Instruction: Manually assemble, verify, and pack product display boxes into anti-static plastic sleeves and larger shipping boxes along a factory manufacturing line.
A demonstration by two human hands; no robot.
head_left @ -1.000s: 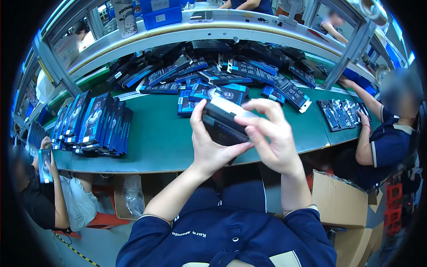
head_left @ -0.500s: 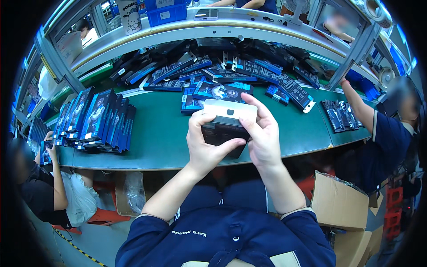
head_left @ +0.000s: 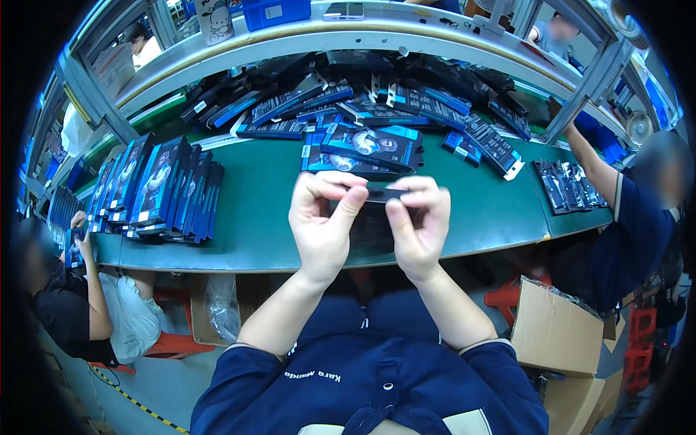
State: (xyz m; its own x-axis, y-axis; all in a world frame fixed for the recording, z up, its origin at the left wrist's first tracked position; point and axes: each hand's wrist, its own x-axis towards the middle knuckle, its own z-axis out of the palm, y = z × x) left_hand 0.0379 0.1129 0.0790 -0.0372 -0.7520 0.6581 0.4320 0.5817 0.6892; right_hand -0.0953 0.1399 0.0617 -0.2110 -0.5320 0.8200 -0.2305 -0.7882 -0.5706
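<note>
Over the near edge of the green table, a slim dark box [head_left: 374,226] hangs between my two hands. My left hand [head_left: 322,225] pinches the left corner of its upper end with thumb and fingers. On the right corner, my right hand [head_left: 420,221] presses with its thumb in front and fingers curled behind. The narrow dark end of the box faces up between my fingertips; its lower part is shadowed. Just beyond my hands, blue-and-black printed boxes [head_left: 372,147] lie flat on the table.
Upright printed boxes [head_left: 161,181] stand in rows at left. A heap of boxes [head_left: 428,105] fills the back under the shelf [head_left: 406,40]. Dark packets [head_left: 566,186] lie at right. Co-workers sit on both sides; the left one holds a box. An open carton [head_left: 557,326] stands below right.
The pale end flap that stood out between my hands no longer shows; a dark closed end is there instead. My fingers have drawn in along its top edge.
</note>
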